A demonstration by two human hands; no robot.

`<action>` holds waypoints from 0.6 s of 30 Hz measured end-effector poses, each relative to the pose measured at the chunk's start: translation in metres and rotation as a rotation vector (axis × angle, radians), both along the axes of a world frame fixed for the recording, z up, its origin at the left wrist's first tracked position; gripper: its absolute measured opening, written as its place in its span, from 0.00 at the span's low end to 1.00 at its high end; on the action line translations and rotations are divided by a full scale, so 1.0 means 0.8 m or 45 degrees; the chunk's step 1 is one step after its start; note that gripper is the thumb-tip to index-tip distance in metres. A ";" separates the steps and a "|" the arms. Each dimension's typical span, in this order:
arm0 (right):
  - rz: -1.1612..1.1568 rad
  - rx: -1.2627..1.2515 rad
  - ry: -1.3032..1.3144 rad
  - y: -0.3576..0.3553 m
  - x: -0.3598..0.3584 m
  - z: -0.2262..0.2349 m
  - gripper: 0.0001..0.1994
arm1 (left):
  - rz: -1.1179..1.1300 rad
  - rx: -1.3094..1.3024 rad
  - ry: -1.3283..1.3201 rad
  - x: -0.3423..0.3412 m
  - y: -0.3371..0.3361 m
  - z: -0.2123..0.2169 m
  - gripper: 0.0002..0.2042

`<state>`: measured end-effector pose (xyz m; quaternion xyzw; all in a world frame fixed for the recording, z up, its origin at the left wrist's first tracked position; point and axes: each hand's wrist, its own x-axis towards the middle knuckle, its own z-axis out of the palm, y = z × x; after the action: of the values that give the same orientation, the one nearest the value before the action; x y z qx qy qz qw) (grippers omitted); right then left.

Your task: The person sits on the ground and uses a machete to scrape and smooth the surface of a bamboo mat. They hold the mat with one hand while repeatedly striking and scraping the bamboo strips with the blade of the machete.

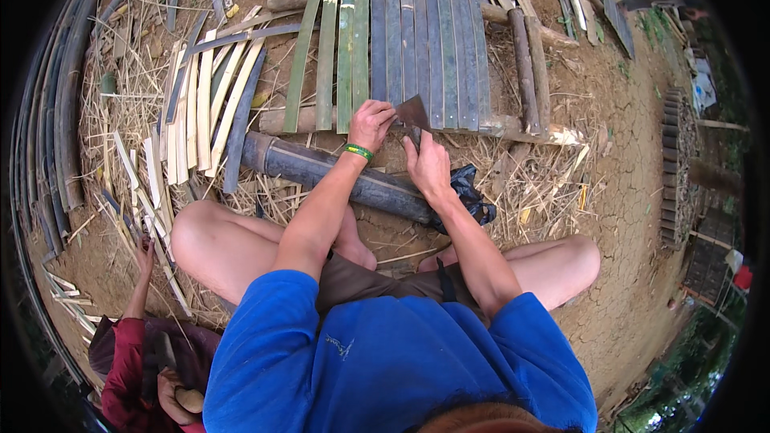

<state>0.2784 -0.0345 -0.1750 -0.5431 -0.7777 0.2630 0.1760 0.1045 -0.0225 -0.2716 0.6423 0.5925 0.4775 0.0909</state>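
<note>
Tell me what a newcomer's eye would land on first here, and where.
First, probably, the person's bright blue shirt, filling the lower middle. Then the row of green and dark slats lying across two logs at the upper centre. At the row's near edge, the broad-bladed knife stands out, gripped in the right hand, with the left hand close beside it.

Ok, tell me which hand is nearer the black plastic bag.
Right hand: just left of and beyond the black plastic bag. The left hand is farther left, by the green slats.
</note>
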 end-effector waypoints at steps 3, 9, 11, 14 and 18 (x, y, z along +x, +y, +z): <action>-0.008 0.103 0.172 -0.004 -0.009 0.024 0.17 | 0.017 0.023 -0.035 -0.001 -0.001 0.002 0.06; -0.037 -0.054 -0.097 0.003 0.004 -0.005 0.21 | 0.002 -0.039 -0.017 0.004 0.001 0.008 0.05; -0.104 -0.030 -0.007 0.007 0.005 0.009 0.21 | -0.013 -0.089 -0.071 -0.005 0.009 0.011 0.05; -0.145 -0.005 0.099 -0.001 0.017 0.028 0.19 | -0.007 -0.206 -0.105 -0.021 0.036 0.027 0.09; -0.134 -0.046 0.097 -0.009 0.030 0.023 0.18 | 0.054 -0.232 0.422 -0.055 0.096 0.043 0.23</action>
<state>0.3024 -0.0414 -0.1563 -0.5759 -0.7360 0.2879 0.2093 0.0603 0.0543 -0.2370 0.6887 0.6536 0.3113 0.0398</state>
